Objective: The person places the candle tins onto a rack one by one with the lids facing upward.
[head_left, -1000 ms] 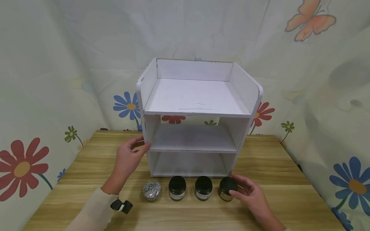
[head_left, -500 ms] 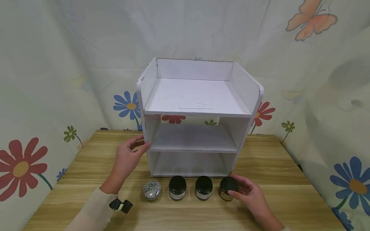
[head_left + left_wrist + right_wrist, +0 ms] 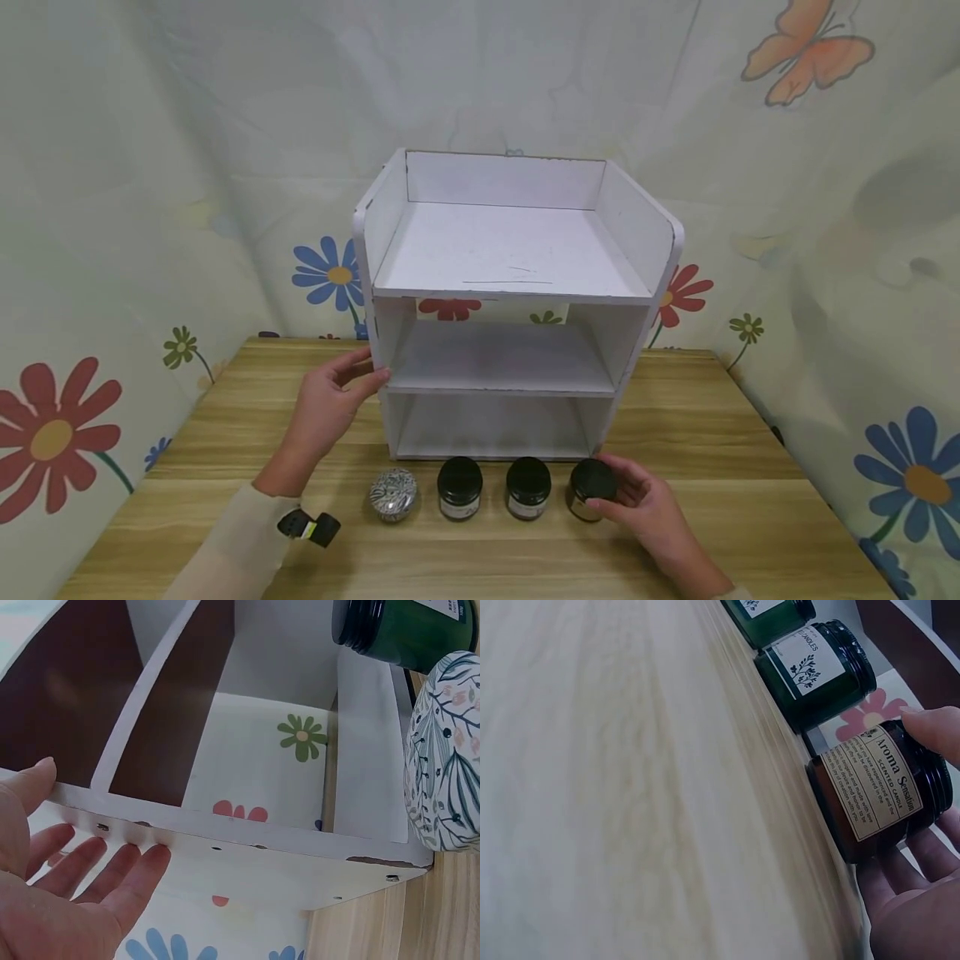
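My left hand (image 3: pixel 325 408) holds the left side panel of a white shelf unit (image 3: pixel 495 358), thumb at the front edge and fingers along the outer face (image 3: pixel 82 877). Down at the right, my right hand (image 3: pixel 656 517) grips a brown scented candle jar (image 3: pixel 870 791) by its black lid, thumb on one side and fingers on the other. That candle jar (image 3: pixel 591 487) ends a row before the unit. Beside it are two dark green candle jars (image 3: pixel 528 487) (image 3: pixel 460 487) with black lids, then a round patterned tin (image 3: pixel 393 494) at the left.
The wood-grain table (image 3: pixel 480 558) carries everything. Above the unit's two lower compartments is a top tray (image 3: pixel 510 246) with raised sides. A flowered cloth (image 3: pixel 187 125) hangs behind and at both sides. A black strap (image 3: pixel 307 529) circles the left wrist.
Both hands keep almost the same places and holds. The left wrist and sleeve have shifted slightly left, and the right thumb slightly left along the jar. The jars and the unit stay put.
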`<state>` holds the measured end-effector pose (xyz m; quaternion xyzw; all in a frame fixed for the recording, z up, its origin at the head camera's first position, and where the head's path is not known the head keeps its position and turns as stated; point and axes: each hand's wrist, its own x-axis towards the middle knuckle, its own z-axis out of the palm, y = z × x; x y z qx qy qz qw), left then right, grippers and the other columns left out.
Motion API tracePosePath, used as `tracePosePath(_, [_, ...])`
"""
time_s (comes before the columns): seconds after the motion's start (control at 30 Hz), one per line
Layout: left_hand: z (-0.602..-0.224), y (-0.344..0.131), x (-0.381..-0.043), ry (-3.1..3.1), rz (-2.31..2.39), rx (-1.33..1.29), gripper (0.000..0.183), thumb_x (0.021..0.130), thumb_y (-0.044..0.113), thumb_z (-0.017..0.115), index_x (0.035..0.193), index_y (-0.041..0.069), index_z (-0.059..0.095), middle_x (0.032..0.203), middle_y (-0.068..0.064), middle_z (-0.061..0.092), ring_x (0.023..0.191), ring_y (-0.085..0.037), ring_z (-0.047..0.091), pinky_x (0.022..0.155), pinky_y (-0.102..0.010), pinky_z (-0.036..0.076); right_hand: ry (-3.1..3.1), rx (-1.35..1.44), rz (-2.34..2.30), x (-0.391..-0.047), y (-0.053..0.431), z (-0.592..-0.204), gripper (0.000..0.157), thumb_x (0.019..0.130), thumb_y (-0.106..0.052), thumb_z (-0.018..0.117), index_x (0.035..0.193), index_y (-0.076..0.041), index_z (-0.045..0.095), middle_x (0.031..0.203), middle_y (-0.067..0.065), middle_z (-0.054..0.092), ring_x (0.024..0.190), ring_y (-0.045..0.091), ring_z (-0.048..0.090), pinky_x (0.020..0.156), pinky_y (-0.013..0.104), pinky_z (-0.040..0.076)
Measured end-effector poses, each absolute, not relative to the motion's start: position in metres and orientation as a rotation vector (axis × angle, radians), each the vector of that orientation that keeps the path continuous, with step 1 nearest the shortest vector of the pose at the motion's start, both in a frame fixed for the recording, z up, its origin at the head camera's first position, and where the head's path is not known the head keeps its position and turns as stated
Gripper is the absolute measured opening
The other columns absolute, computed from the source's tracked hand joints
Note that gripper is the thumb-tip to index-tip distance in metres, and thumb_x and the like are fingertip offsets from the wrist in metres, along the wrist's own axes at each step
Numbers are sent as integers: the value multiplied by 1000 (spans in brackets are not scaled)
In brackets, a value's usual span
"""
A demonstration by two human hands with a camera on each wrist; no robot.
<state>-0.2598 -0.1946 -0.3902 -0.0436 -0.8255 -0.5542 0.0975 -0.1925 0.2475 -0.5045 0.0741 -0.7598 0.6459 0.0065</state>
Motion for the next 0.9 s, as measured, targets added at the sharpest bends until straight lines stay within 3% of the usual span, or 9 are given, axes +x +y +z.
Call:
tracePosePath(0.1, [-389,-195,-260,-2453,-1631,-138,64,94,46,73,147,15,57,147,-9,59,136,-35,57,102,-47,56,-2383,255,2014,-192,246,-504,68,80,2,84,140,9,53,143,31,56,115,-2,65,96,13,53])
tracePosePath(0.47, [-385,-196,-258,-2462,-1641,-168,61,94,43,73,147,18,57,148,-8,59,135,-33,58,102,-47,56,-2390,250,2057,-192,244,-501,71,80,1,84,143,8,51,148,32,50,114,-3,64,95,12,52])
tracePosePath(0.9, [-386,-197,-258,-2463,-1630,-190,59,95,41,72,148,19,57,148,-8,59,134,-33,59,99,-43,57,-2404,287,2075,-197,247,-504,70,79,3,84,141,9,52,143,34,54,112,1,67,93,15,55])
